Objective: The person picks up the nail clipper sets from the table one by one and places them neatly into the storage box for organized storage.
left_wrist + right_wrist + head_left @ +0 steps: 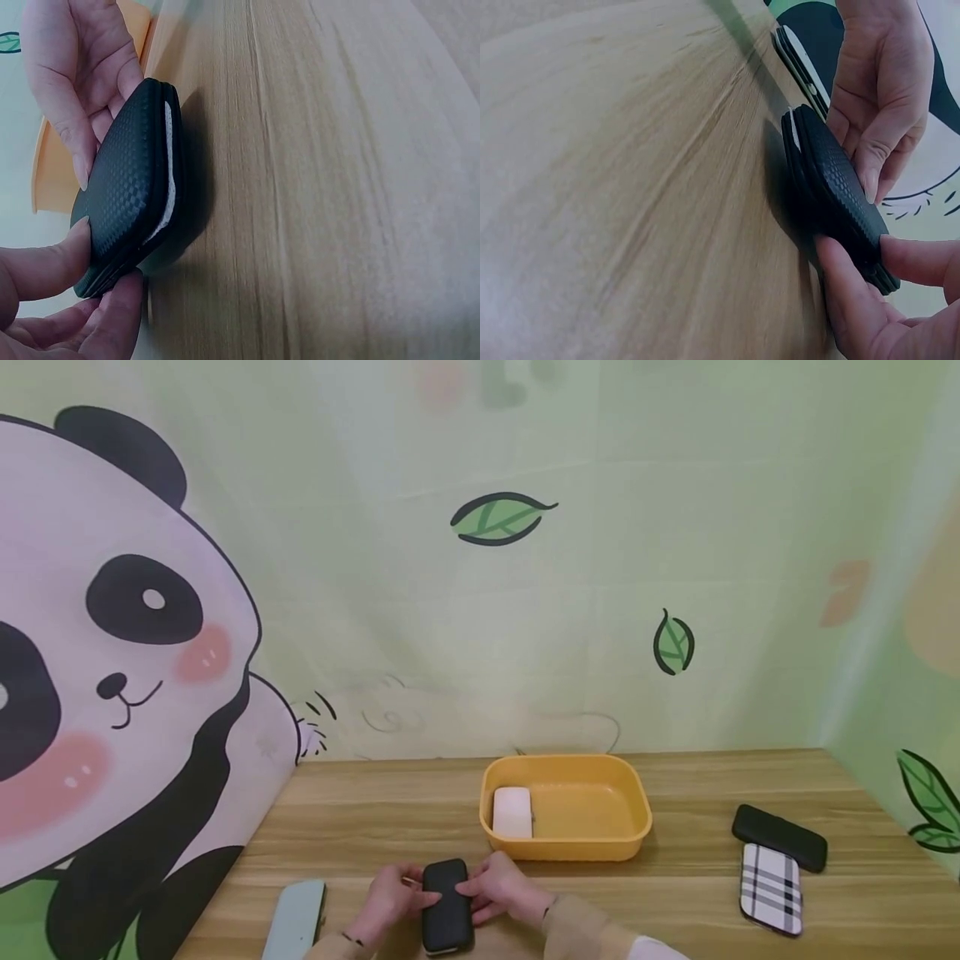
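Case (447, 910), black, lies between left hand (392, 897) and right hand (507, 890), equally near, each pinching a long side, its long axis toward the far edge of the surface (390, 810).

A screened-off tabletop setup surrounds the left hand (388, 897) and right hand (506, 889) as they grip a black case (447, 914). Beneath the grip lies a wood-grain table (675, 906); beyond it and along both sides rises pale-green printed sheeting (360, 527), its creases suggesting a hung backdrop. A cartoon panda (165, 727) fills the sheeting left of the grip, with green leaves (498, 518) ahead and to the right. Whether home, studio or shop lies behind cannot be told.
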`<state>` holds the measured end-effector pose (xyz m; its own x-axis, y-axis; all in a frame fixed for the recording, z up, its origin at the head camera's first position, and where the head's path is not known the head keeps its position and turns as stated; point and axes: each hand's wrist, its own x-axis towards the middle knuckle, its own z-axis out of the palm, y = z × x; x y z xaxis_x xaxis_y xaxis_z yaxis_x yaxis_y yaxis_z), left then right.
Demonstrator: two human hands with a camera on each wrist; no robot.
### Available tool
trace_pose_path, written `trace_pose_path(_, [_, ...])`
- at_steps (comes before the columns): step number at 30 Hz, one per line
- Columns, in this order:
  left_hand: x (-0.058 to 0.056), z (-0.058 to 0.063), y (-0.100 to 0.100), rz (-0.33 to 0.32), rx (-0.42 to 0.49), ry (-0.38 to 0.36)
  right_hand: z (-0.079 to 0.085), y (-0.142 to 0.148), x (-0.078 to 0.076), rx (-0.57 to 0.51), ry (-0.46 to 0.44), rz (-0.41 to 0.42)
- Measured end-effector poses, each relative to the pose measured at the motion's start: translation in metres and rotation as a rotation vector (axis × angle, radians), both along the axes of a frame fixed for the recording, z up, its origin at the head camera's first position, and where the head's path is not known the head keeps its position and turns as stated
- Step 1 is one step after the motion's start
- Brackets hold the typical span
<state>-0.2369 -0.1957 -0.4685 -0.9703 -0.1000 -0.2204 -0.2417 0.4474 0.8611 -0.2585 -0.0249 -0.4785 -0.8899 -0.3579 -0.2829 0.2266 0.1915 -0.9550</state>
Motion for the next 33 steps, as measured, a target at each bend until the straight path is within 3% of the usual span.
trace_pose_path(20, [0.001, 0.012, 0.001, 0.037, 0.003, -0.035, 0.012, -0.001, 0.002, 0.024, 0.046, -0.025])
trace_pose_path(33, [-0.001, 0.018, 0.004, 0.053, -0.006, -0.017, 0.018, 0.002, -0.002, 0.009, 0.079, -0.012])
